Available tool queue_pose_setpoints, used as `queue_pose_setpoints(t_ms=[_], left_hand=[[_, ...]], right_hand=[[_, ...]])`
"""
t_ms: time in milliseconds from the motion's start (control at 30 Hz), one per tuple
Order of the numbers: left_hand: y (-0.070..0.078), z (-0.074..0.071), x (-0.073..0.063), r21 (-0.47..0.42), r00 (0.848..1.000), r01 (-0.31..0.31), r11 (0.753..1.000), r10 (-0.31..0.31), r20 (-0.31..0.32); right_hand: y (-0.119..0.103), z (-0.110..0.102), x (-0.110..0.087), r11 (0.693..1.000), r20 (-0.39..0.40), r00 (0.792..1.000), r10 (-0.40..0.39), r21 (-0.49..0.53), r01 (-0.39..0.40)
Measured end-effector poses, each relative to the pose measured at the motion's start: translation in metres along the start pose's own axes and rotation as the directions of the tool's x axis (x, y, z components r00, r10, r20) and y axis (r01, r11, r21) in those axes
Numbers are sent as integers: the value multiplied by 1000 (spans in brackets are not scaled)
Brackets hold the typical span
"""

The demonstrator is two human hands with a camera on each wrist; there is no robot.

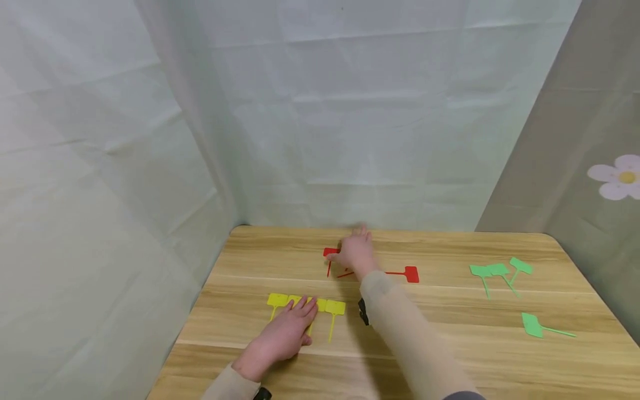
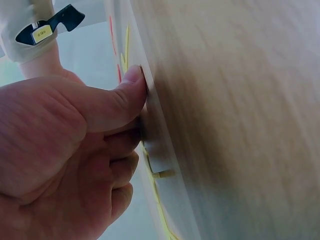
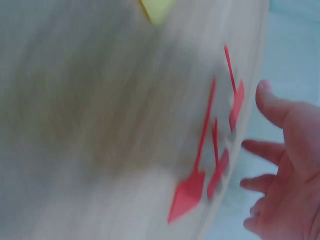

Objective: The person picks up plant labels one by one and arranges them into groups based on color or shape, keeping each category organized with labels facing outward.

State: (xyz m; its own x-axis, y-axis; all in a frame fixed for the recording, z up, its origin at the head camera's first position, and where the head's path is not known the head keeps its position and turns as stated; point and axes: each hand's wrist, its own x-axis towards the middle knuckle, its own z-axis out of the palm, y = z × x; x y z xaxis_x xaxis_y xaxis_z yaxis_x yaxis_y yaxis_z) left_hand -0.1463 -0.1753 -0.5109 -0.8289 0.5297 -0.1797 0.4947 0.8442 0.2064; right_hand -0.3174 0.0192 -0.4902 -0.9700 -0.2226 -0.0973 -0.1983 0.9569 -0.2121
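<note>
Over on the left half of the wooden surface (image 1: 500,364), the left hand (image 1: 285,333) lay across a row of yellow tags (image 1: 336,308), fingers pretty much straight and resting on them, not gripping. Farther back, the right hand (image 1: 357,253) was up above the red tags (image 1: 411,274), fingers (image 3: 265,150) spread and holding nothing. Those reds lay near the far edge, one with its stem sideways. Off to the right were four green tags (image 1: 532,325), three bunched together, the other closer to the person.
</note>
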Motion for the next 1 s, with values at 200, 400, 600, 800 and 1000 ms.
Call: queue_pose_setpoints(t_ms=[200, 400, 600, 800, 1000], left_hand=[[-1, 0, -1, -1, 1000, -5, 1000, 5, -7], [-2, 1, 0, -7, 1000, -1, 1000, 1, -3], [-3, 1, 0, 4, 1000, -6, 1000, 6, -5], [-1, 0, 0, 6, 1000, -3, 1000, 4, -7], [1, -2, -1, -2, 1000, 6, 1000, -6, -3]], right_hand=[[-16, 16, 1, 990, -32, 994, 108, -84, -110], [-22, 19, 2, 988, -46, 989, 141, -58, -143], [-22, 13, 0, 994, -62, 992, 108, -24, -110], [-18, 10, 1, 997, -44, 996, 77, 1, -77], [-13, 8, 7, 999, -37, 998, 44, -1, -44]])
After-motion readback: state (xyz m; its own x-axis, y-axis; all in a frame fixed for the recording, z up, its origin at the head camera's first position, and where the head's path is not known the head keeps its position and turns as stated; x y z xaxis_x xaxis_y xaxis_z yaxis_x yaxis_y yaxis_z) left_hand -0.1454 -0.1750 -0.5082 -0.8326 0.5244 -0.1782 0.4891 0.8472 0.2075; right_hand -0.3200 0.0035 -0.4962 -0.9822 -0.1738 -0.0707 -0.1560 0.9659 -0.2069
